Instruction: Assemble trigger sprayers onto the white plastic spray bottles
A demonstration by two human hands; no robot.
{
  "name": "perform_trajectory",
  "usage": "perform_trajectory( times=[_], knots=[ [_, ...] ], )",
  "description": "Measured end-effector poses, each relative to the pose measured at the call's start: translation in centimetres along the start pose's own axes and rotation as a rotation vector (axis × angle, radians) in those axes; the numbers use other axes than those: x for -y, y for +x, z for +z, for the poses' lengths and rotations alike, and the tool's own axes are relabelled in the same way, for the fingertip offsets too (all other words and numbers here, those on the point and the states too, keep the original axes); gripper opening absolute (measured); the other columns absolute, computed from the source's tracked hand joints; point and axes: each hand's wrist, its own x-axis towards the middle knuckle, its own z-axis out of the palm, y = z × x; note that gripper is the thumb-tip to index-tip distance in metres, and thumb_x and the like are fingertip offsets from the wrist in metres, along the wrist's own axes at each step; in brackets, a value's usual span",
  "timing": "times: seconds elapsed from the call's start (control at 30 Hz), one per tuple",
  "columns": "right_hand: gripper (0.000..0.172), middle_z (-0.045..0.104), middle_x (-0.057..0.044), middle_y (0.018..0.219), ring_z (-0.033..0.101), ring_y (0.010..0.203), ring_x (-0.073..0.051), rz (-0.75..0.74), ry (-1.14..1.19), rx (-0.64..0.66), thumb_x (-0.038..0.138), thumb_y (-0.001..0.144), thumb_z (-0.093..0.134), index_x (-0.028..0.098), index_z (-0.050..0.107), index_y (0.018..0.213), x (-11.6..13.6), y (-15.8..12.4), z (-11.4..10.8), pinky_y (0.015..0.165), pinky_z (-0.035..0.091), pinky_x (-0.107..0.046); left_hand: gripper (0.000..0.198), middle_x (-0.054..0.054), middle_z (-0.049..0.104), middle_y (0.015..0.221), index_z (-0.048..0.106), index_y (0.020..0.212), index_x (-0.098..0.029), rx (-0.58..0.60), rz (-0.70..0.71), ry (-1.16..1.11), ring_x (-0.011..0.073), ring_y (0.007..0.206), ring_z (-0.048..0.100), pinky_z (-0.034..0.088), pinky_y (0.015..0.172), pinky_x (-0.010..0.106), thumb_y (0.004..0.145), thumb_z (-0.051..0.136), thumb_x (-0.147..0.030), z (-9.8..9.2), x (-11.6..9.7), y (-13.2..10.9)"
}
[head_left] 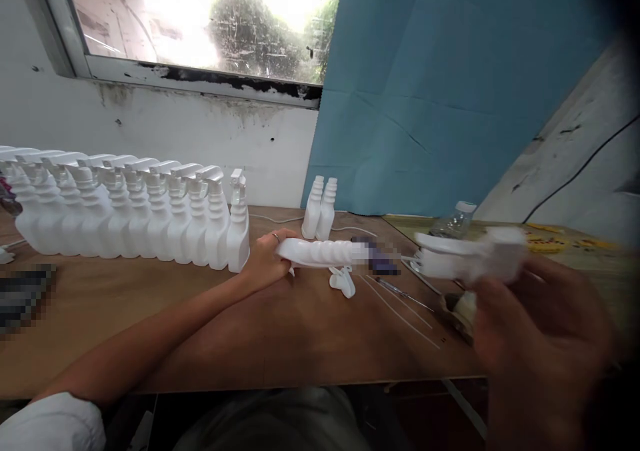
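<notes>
A white bottle with a ribbed neck [325, 253] lies on its side in the grip of my left hand [267, 259], its neck pointing right. At the right, close to the camera, my right hand [540, 324] is closed on a white spray head [470, 254], somewhat blurred. The spray head's outlet side points left toward the bottle, and a gap separates the two. On the table below the bottle lies a small white plastic part [343, 282]. Two upright white bottles without spray heads [327, 210] stand behind my left hand.
A long row of white spray bottles [157, 218] stands at the left. A screwdriver-like tool [400, 291] and thin white tubes [400, 314] lie on the brown table [225, 344]. A clear bottle [457, 219] is at the back right. A blurred dark object [25, 294] lies far left.
</notes>
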Motion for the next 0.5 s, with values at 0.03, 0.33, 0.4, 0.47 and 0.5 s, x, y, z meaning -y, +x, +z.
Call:
perform_trajectory(
  times=[0.03,0.33,0.4,0.47,0.5],
  knots=[
    [0.032,0.069,-0.003,0.095,0.065,0.084,-0.018,-0.025,0.004,0.114,0.028,0.072,0.080,0.031,0.072,0.102,0.6,0.4,1.2,0.081,0.054,-0.037,0.045,0.000,0.070,0.094,0.065,0.099,-0.020,0.032,-0.044,-0.055,0.0198,0.086,0.063,0.046,0.074,0.027,0.061,0.050,-0.003,-0.1,-0.4,-0.4],
    [0.020,0.070,0.000,0.095,0.065,0.087,-0.016,0.013,0.154,0.802,0.029,0.083,0.065,0.023,0.070,0.101,1.6,4.4,11.4,0.076,0.054,-0.029,0.048,0.001,0.065,0.102,0.060,0.111,-0.020,0.144,-0.330,-0.339,0.0224,0.097,0.058,0.046,0.080,0.028,0.064,0.053,-0.012,-0.7,1.4,-3.6],
    [0.020,0.070,0.000,0.095,0.064,0.088,-0.016,0.036,0.188,0.851,0.028,0.083,0.064,0.022,0.070,0.102,0.7,4.5,12.8,0.077,0.053,-0.029,0.048,0.001,0.064,0.103,0.057,0.114,-0.021,0.141,-0.353,-0.363,0.0219,0.097,0.058,0.046,0.081,0.029,0.067,0.054,-0.013,-0.6,2.3,-4.0],
    [0.021,0.069,0.000,0.097,0.062,0.088,-0.016,0.037,0.207,0.853,0.028,0.083,0.064,0.022,0.070,0.102,-0.1,4.2,13.9,0.078,0.052,-0.029,0.046,0.002,0.062,0.104,0.055,0.117,-0.021,0.150,-0.367,-0.386,0.0216,0.097,0.058,0.046,0.082,0.030,0.071,0.056,-0.015,-0.5,2.8,-4.3],
    [0.021,0.068,0.000,0.098,0.062,0.089,-0.016,0.040,0.212,0.851,0.029,0.083,0.064,0.022,0.070,0.103,-0.4,4.0,14.2,0.078,0.052,-0.029,0.044,0.003,0.062,0.106,0.053,0.118,-0.021,0.157,-0.365,-0.405,0.0218,0.099,0.057,0.047,0.084,0.030,0.074,0.058,-0.018,-0.5,2.8,-4.3]
  ],
)
